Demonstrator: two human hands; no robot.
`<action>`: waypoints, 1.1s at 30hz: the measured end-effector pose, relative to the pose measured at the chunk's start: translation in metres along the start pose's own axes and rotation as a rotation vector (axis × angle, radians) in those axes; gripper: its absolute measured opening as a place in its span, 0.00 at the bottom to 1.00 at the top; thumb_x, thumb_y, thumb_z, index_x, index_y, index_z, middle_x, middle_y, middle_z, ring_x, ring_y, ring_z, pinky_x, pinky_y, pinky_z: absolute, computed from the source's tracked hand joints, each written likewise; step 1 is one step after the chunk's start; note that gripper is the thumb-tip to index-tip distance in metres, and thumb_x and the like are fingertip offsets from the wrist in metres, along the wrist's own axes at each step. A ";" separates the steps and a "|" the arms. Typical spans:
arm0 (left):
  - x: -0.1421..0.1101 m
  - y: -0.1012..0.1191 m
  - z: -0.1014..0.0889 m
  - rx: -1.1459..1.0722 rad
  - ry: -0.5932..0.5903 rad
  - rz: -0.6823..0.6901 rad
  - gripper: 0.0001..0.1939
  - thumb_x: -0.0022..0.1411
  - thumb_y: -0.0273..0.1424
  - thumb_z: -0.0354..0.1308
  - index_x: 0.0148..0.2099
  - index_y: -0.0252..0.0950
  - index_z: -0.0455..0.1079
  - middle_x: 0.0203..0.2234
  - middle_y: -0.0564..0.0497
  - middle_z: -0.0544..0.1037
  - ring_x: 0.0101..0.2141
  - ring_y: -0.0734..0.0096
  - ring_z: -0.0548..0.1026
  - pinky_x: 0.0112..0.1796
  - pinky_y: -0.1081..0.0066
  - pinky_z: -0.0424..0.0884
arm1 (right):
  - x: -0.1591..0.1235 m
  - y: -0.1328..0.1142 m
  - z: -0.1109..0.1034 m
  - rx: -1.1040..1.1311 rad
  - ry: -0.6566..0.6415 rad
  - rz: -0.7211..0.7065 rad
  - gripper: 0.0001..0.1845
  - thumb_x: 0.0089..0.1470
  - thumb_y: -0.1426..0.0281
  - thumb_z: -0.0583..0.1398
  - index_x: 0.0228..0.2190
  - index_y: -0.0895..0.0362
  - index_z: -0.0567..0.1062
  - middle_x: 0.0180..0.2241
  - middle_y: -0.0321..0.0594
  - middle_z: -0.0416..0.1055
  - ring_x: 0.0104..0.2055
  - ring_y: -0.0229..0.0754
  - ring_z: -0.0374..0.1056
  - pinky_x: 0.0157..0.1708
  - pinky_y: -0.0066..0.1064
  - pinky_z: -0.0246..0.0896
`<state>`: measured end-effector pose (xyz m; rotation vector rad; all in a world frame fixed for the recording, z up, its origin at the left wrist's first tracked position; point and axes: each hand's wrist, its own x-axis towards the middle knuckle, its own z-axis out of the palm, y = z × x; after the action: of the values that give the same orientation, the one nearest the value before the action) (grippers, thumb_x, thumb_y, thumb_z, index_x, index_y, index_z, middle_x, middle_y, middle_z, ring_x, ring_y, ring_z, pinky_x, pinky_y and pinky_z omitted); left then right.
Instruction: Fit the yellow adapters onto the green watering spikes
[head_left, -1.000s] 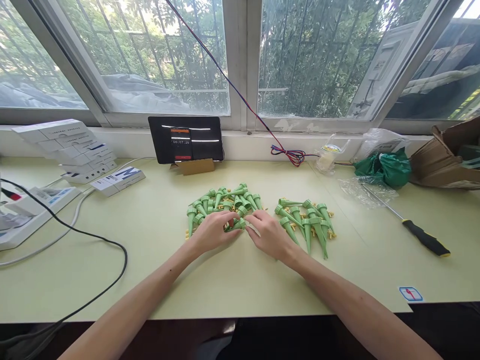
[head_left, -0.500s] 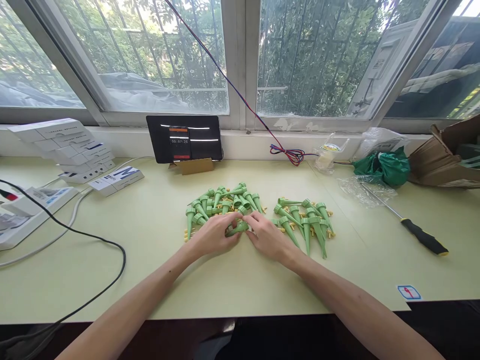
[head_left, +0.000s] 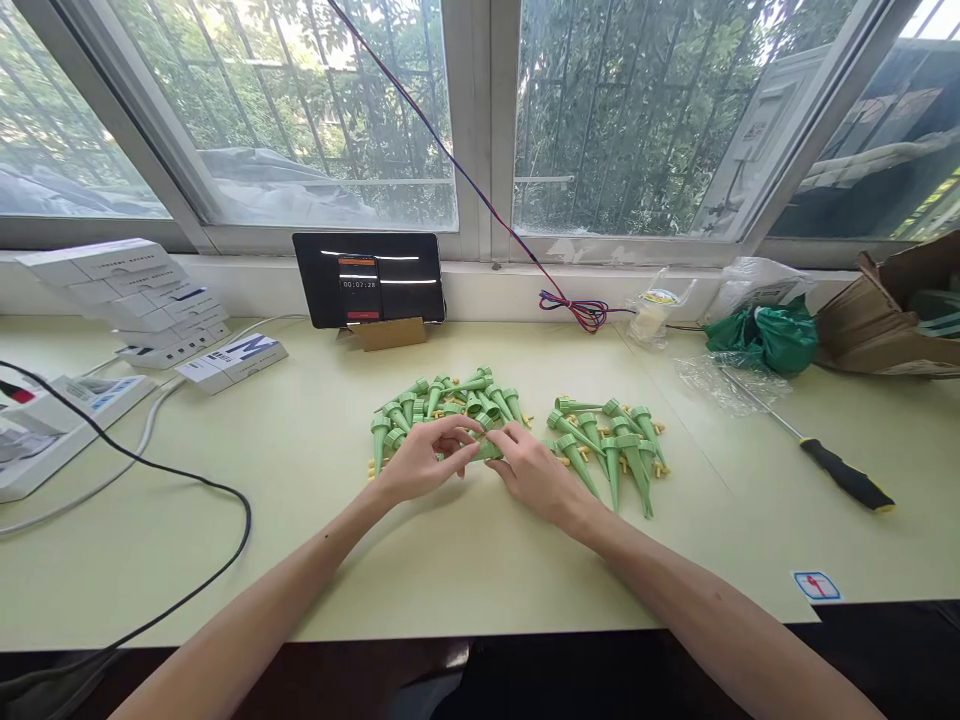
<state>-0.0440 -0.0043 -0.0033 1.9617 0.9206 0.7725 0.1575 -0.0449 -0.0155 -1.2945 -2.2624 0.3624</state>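
Observation:
In the head view, my right hand [head_left: 534, 468] pinches a green plastic watering spike [head_left: 489, 452] between thumb and fingers, just above the table. My left hand [head_left: 426, 458] is at the spike's other end, thumb and forefinger against it and the remaining fingers loosely curled. The fingers hide much of the held spike. Behind and left of my hands lies a pile of similar green spikes [head_left: 435, 393] with ridged caps and small yellow valve pieces. A second group of spikes [head_left: 613, 450] with yellow valves lies right of my right hand.
A tablet [head_left: 412, 290] showing a timer leans by the window. White boxes [head_left: 232, 362], a power strip [head_left: 112, 408] and a black cable [head_left: 217, 482] are at left. At right are a screwdriver [head_left: 847, 475], a green bag [head_left: 780, 335] and a cardboard box [head_left: 862, 320].
My left hand's fingers have loosened and lifted slightly around the spike, which is now tucked closer to my right hand. My right hand has barely moved.

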 end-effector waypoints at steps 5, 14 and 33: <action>0.002 0.009 -0.008 -0.246 0.062 -0.052 0.16 0.64 0.43 0.59 0.42 0.34 0.73 0.34 0.46 0.79 0.26 0.72 0.75 0.27 0.73 0.73 | 0.000 0.002 0.002 -0.006 0.040 0.016 0.12 0.65 0.71 0.56 0.49 0.59 0.69 0.45 0.48 0.68 0.40 0.46 0.72 0.40 0.37 0.69; 0.005 0.003 -0.007 -0.339 0.049 -0.062 0.13 0.59 0.37 0.66 0.41 0.33 0.75 0.24 0.50 0.77 0.25 0.71 0.74 0.27 0.73 0.72 | 0.000 0.004 0.007 0.059 0.074 0.034 0.15 0.69 0.68 0.51 0.52 0.62 0.69 0.47 0.53 0.72 0.50 0.50 0.71 0.47 0.40 0.68; 0.003 0.004 -0.011 -0.215 -0.081 -0.200 0.17 0.59 0.41 0.65 0.44 0.34 0.73 0.25 0.49 0.79 0.24 0.72 0.74 0.26 0.73 0.69 | 0.001 0.013 0.010 0.234 0.230 -0.180 0.20 0.67 0.70 0.52 0.59 0.53 0.64 0.52 0.48 0.70 0.52 0.48 0.71 0.48 0.39 0.70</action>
<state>-0.0493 0.0011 0.0055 1.6731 0.9285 0.6437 0.1611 -0.0375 -0.0294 -0.9553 -2.0537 0.3796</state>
